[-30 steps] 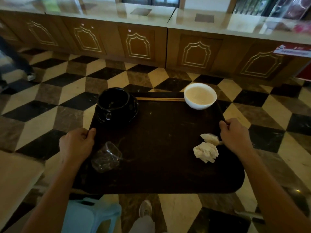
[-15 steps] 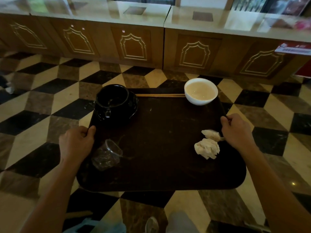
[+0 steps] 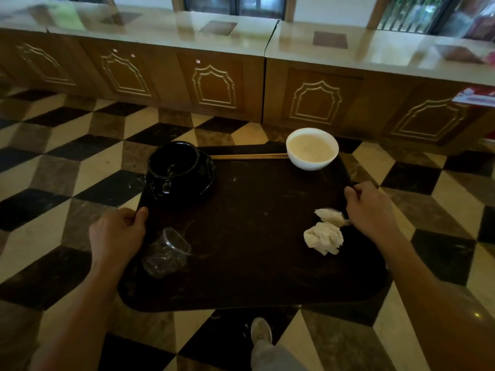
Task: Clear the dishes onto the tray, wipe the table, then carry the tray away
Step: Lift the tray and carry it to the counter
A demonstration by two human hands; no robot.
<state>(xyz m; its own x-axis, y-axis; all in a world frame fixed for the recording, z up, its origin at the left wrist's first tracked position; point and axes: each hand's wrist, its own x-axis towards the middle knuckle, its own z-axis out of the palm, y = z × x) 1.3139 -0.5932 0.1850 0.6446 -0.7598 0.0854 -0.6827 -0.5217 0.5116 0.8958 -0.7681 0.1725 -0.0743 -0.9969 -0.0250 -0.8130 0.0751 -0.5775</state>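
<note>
I hold a dark brown tray point(image 3: 254, 263) level above the floor. My left hand point(image 3: 117, 234) grips its left edge and my right hand point(image 3: 372, 207) grips its right edge. On the tray stand a black pot on a black plate point(image 3: 174, 170) at the far left and a white bowl point(image 3: 312, 148) of pale liquid at the far right. Wooden chopsticks point(image 3: 249, 156) lie between them along the far rim. A clear plastic cup point(image 3: 166, 253) lies on its side near my left hand. Two crumpled white napkins point(image 3: 324, 236) sit by my right hand.
A long wooden counter point(image 3: 262, 84) with carved door panels and a glossy beige top runs across ahead. The floor point(image 3: 67, 167) is a black, brown and cream cube-pattern tile. My shoe point(image 3: 261, 332) shows below the tray.
I have walked forward with the tray toward the counter. The table corner and blue stool at lower left have dropped out of view. Both hands keep their grip.
</note>
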